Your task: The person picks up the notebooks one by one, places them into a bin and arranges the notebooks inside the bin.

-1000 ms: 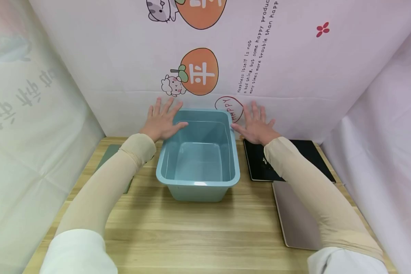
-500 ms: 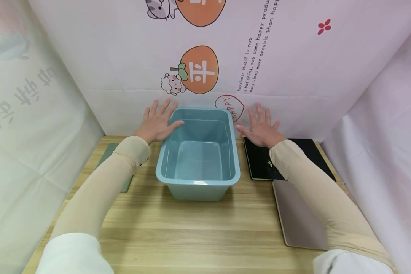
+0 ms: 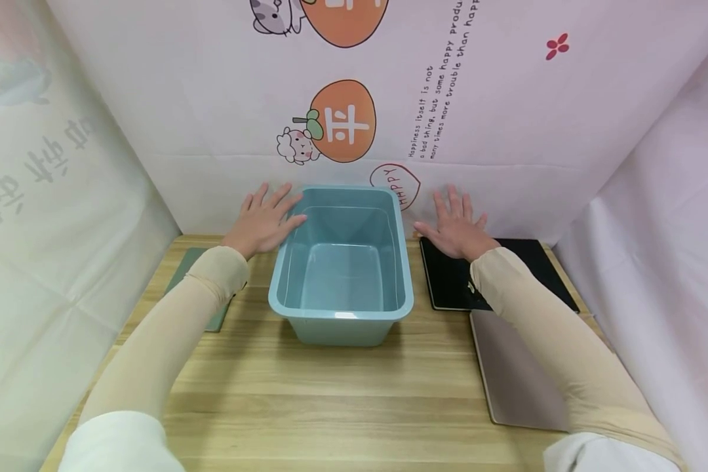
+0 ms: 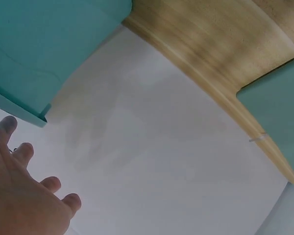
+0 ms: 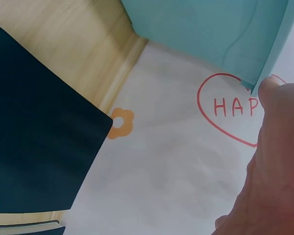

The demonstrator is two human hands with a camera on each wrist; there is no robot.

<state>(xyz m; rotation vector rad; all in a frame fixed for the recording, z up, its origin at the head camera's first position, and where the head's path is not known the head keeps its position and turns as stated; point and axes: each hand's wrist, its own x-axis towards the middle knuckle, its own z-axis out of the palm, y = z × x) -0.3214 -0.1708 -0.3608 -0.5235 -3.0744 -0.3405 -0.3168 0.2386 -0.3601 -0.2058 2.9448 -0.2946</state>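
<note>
A light blue plastic bin [image 3: 345, 330] stands on the wooden table against the back cloth, nothing in it. My left hand [image 3: 261, 226], fingers spread, hovers by the bin's far left corner. In the left wrist view, that hand [image 4: 27, 196] appears just off the bin's rim [image 4: 19, 110], holding nothing. To the right of the bin, my right hand [image 3: 457, 229] has its fingers spread, apart from the bin in the head view. The right wrist view shows its thumb close in line with the rim; whether they touch I cannot tell from that view.
A black notebook [image 3: 448, 282] lies under my right forearm, with a mauve notebook [image 3: 507, 383] nearer me. Partly behind my left forearm is a green notebook [image 3: 217, 320]. White printed cloth [image 3: 495, 118] walls off the back and both sides.
Both hands have drawn outward, away from the bin, and slightly back toward me. The bin and notebooks have stayed put.
</note>
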